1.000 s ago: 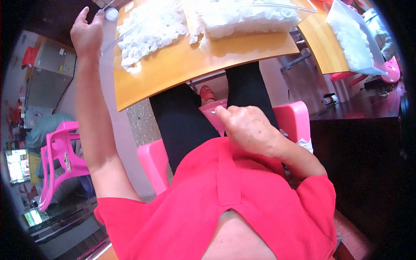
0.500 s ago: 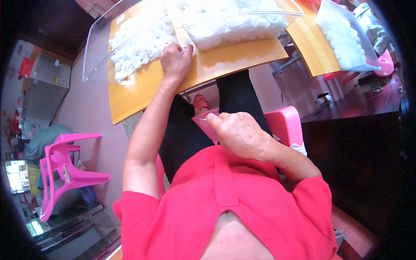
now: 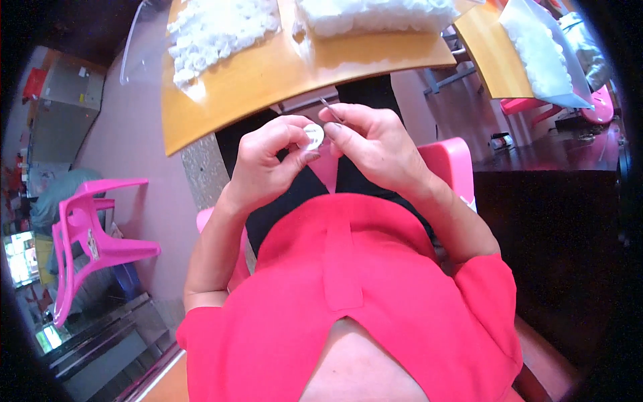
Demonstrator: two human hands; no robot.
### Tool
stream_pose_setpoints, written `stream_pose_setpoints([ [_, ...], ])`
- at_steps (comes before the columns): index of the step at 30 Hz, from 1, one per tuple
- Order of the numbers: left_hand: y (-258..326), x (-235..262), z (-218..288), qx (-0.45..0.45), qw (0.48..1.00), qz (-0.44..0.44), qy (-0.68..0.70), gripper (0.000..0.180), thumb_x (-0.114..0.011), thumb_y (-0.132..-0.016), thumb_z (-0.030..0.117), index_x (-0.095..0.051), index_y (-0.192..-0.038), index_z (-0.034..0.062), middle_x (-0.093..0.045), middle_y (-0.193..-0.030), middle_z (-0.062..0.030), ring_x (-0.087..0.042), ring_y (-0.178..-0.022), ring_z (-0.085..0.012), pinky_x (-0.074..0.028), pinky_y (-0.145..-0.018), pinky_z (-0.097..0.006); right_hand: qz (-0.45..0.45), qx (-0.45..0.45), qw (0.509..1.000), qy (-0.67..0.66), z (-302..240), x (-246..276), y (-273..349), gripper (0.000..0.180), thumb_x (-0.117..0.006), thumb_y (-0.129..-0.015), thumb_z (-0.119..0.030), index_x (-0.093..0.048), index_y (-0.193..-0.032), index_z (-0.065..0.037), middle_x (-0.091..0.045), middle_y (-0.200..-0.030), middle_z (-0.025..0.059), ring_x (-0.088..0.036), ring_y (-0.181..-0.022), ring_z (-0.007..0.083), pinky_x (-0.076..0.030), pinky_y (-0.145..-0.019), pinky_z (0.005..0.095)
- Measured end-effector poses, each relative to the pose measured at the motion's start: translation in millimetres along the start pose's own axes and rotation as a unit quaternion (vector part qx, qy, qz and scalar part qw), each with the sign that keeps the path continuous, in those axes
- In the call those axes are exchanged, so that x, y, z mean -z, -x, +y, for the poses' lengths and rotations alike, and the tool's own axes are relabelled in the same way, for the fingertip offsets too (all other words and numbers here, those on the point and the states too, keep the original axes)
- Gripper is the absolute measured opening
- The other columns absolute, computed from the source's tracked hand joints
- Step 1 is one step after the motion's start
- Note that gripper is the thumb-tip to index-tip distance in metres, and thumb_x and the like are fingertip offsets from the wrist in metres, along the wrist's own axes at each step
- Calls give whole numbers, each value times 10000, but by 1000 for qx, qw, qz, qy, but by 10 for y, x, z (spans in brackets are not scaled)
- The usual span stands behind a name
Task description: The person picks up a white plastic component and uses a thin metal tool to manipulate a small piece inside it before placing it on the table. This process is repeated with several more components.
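Pinched in my left hand (image 3: 266, 159) is a small round white plastic piece (image 3: 313, 137), its flat side showing. My right hand (image 3: 382, 144) grips a thin, pointed metal tool (image 3: 329, 108), whose tip sticks out past the thumb and forefinger. Both hands are close together above my lap, just short of the table's near edge. On the yellow-brown wooden table (image 3: 234, 110) lie many small white pieces (image 3: 214, 40), next to a clear plastic bin (image 3: 130, 47). To the right, another heap of white pieces (image 3: 375, 17) fills a clear container.
A pink plastic stool (image 3: 107, 248) lies at the left. Beyond a gap at the right stands a second wooden table (image 3: 485, 63) bearing a clear container of white pieces (image 3: 539, 57). I sit on a pink chair (image 3: 452, 167). A dark surface (image 3: 536, 154) is at my right.
My left hand has come back from the heap on the table, holding a white piece. My right hand has risen to meet it. The view has tilted slightly, moving the table up.
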State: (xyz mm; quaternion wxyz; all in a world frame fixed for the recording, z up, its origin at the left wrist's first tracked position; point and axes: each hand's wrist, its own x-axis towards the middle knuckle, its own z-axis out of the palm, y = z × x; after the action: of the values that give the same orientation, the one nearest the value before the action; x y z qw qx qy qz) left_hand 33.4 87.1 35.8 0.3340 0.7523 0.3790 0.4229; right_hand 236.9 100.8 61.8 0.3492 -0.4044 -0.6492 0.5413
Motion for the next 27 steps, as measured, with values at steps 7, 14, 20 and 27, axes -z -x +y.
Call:
stream_pose_setpoints([
  [7,365,-163,288,75,969,96,215,327,-726,-777,-21,-600,-1079,-38,-650,-1024,-110,-632,-876,-137,-529,-773,-261,-24,-32,996,-81,-146,-201,120,129,-559,-868,-58,-639,-926,24,-585,-689,3,-524,-649,35,-432,-540,232],
  [14,591,-255,182,156,891,145,401,367,-650,-867,35,-553,-1210,-53,-647,-1073,-118,-630,-963,-168,-527,-863,-290,32,48,995,-81,19,-460,201,141,-555,-900,-25,-626,-1008,31,-609,-762,23,-554,-698,47,-469,-603,207],
  [20,613,-92,68,161,883,184,400,293,-614,-895,54,-596,-1170,-45,-659,-1050,-116,-632,-924,-159,-527,-810,-271,-16,123,991,47,65,-457,184,240,-548,-869,5,-596,-1101,40,-660,-835,160,-670,-749,224,-530,-641,323],
  [27,584,35,21,142,877,173,424,274,-583,-919,79,-605,-1168,-34,-655,-1011,-109,-611,-845,-151,-519,-712,-267,-97,175,958,204,108,-395,183,404,-545,-811,62,-536,-1213,19,-623,-763,195,-653,-673,299,-511,-586,354],
])
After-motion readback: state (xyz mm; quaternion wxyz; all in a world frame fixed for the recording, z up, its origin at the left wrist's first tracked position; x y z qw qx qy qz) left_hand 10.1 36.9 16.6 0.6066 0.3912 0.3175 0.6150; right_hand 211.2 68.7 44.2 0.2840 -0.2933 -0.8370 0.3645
